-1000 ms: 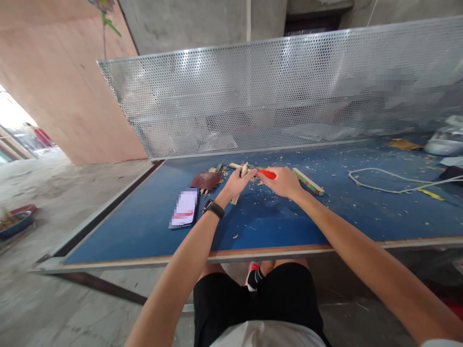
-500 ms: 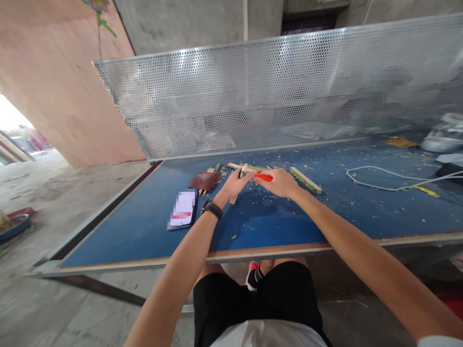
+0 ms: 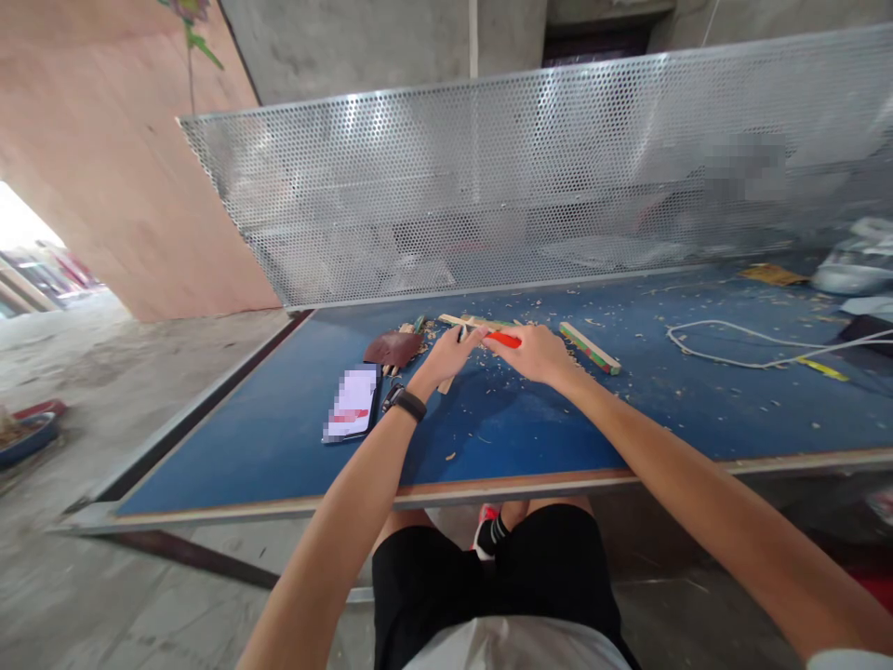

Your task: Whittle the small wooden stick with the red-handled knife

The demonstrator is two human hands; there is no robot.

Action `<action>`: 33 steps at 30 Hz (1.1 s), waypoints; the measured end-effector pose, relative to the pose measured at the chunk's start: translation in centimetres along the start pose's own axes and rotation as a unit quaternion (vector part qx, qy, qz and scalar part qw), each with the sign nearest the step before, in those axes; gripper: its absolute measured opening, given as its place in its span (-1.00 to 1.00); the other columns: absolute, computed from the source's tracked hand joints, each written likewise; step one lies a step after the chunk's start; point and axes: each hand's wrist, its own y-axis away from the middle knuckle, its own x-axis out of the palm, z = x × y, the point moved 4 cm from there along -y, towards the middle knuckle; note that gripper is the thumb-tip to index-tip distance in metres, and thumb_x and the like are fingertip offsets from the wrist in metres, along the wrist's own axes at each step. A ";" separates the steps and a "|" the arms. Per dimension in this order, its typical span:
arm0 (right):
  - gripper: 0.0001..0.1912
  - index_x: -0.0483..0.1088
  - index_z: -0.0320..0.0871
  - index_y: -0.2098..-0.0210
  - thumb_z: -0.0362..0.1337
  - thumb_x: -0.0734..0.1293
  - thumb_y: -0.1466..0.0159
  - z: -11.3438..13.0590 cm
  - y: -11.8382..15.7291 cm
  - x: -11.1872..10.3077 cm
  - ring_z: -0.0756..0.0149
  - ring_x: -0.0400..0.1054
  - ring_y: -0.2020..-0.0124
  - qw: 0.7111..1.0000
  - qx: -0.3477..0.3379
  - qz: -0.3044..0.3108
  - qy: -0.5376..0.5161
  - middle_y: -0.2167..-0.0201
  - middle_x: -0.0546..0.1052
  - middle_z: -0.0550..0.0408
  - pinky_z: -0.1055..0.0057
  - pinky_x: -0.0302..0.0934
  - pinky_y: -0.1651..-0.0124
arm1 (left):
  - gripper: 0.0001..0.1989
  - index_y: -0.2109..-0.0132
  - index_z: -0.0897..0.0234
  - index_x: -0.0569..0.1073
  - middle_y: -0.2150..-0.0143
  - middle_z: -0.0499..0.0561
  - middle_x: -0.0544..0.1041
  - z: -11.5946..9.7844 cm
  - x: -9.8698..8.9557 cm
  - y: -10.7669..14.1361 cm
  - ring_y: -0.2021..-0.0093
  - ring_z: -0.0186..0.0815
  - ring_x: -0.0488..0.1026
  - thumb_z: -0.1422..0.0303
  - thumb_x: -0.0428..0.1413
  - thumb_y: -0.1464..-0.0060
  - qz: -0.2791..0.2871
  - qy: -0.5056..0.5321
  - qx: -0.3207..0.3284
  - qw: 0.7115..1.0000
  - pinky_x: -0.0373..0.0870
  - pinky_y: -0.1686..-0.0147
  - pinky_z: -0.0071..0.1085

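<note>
My right hand (image 3: 537,352) is closed around the orange-red handle of a knife (image 3: 505,340); its blade is hidden between my hands. Close against it, my left hand (image 3: 448,355) grips a small piece of wood that my fingers mostly cover. A pale wooden strip (image 3: 446,383) shows just below my left fingers. Behind my hands, thin wooden sticks (image 3: 455,320) lie among shavings on the blue tabletop (image 3: 516,442). To the right of my right hand rests a wooden strip with green and red sides (image 3: 590,349).
Left of my hands are a brown sheet (image 3: 394,349) over several sticks and a phone (image 3: 353,402). On the right lie a white cable (image 3: 739,326), a yellow cutter-like item (image 3: 823,369) and a plastic bag (image 3: 855,265). A perforated metal panel (image 3: 446,195) borders the back.
Both hands have shifted slightly left, the knife with them. The pale wood tip that showed above my left fingers is now barely visible.
</note>
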 end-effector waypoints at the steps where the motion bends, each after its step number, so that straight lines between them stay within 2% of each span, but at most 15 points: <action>1: -0.37 0.71 0.08 -0.04 0.33 0.24 -0.38 0.1 0.1 0.0 -0.01 0.57 0.27 1.000 0.003 -0.001 0.004 0.28 0.71 -0.08 0.26 0.15 0.37 | -0.48 0.38 0.22 0.27 0.45 -0.11 0.27 0.1 0.0 -0.1 0.42 -0.38 0.15 -0.11 0.15 -0.29 -0.003 -0.008 0.000 1.000 0.09 0.38 -0.38; 5: -0.36 0.69 0.10 -0.10 0.33 0.24 -0.38 0.6 0.3 -0.1 -0.01 0.57 0.28 0.999 0.014 -0.014 0.032 0.27 0.71 -0.10 0.26 0.19 0.35 | -0.49 0.39 0.22 0.27 0.43 -0.08 0.34 0.5 -0.1 -0.4 0.40 -0.36 0.21 -0.07 0.15 -0.31 -0.013 -0.030 -0.003 0.999 0.10 0.37 -0.38; 8: -0.36 0.70 0.09 -0.06 0.35 0.24 -0.38 0.9 0.5 -0.2 0.01 0.56 0.30 0.998 0.011 -0.035 0.046 0.29 0.71 -0.08 0.26 0.20 0.33 | -0.52 0.39 0.21 0.31 0.44 -0.05 0.37 0.6 -0.2 -0.4 0.40 -0.34 0.26 -0.05 0.16 -0.31 -0.022 -0.026 -0.011 0.999 0.10 0.38 -0.38; 15: -0.32 0.69 0.05 0.01 0.37 0.17 -0.41 0.9 0.2 -0.4 0.00 0.55 0.29 0.997 0.012 -0.055 0.046 0.28 0.70 -0.08 0.27 0.13 0.35 | -0.49 0.39 0.19 0.32 0.55 -0.09 0.26 0.2 0.3 0.0 0.46 -0.34 0.25 -0.13 0.11 -0.31 -0.036 0.047 -0.042 0.997 0.14 0.43 -0.38; 18: -0.26 0.68 0.03 0.03 0.42 0.13 -0.40 0.4 -0.1 -0.3 0.02 0.53 0.31 0.999 -0.007 -0.033 0.027 0.32 0.69 -0.06 0.29 0.09 0.37 | -0.50 0.35 0.20 0.32 0.54 -0.11 0.27 -0.1 0.6 0.1 0.47 -0.36 0.24 -0.12 0.10 -0.32 -0.031 0.059 -0.028 0.997 0.16 0.43 -0.39; 22: -0.19 0.70 -0.02 0.10 0.47 0.13 -0.36 -0.5 -0.5 -0.1 0.06 0.51 0.35 1.000 -0.016 -0.002 -0.006 0.36 0.67 -0.07 0.29 0.07 0.39 | -0.57 0.26 0.21 0.37 0.50 -0.12 0.31 0.1 0.8 0.0 0.45 -0.38 0.26 -0.07 0.18 -0.28 -0.005 0.078 -0.017 0.997 0.18 0.40 -0.39; 26: -0.25 0.70 -0.03 0.05 0.41 0.17 -0.38 -0.8 -0.5 0.0 0.11 0.49 0.38 0.999 -0.027 0.027 -0.035 0.36 0.67 -0.03 0.29 0.10 0.38 | -0.61 0.22 0.21 0.34 0.50 -0.16 0.29 0.3 0.8 0.0 0.49 -0.42 0.22 0.02 0.24 -0.26 0.002 0.093 -0.030 0.995 0.16 0.43 -0.41; 30: -0.31 0.70 -0.01 0.10 0.38 0.21 -0.38 -0.4 -0.2 0.2 0.14 0.50 0.39 0.992 -0.060 0.085 -0.066 0.40 0.66 0.03 0.30 0.16 0.35 | -0.61 0.18 0.24 0.38 0.47 -0.16 0.30 -0.2 0.7 0.4 0.50 -0.43 0.22 0.03 0.29 -0.22 0.015 0.099 -0.032 0.994 0.16 0.45 -0.40; 33: -0.35 0.71 0.01 0.10 0.35 0.23 -0.38 -0.3 -0.2 0.3 0.11 0.54 0.33 0.992 -0.070 0.084 -0.068 0.35 0.69 0.02 0.30 0.21 0.30 | -0.58 0.18 0.24 0.39 0.47 -0.14 0.33 -0.4 0.8 0.5 0.52 -0.43 0.24 0.00 0.31 -0.21 0.027 0.092 -0.036 0.995 0.17 0.48 -0.39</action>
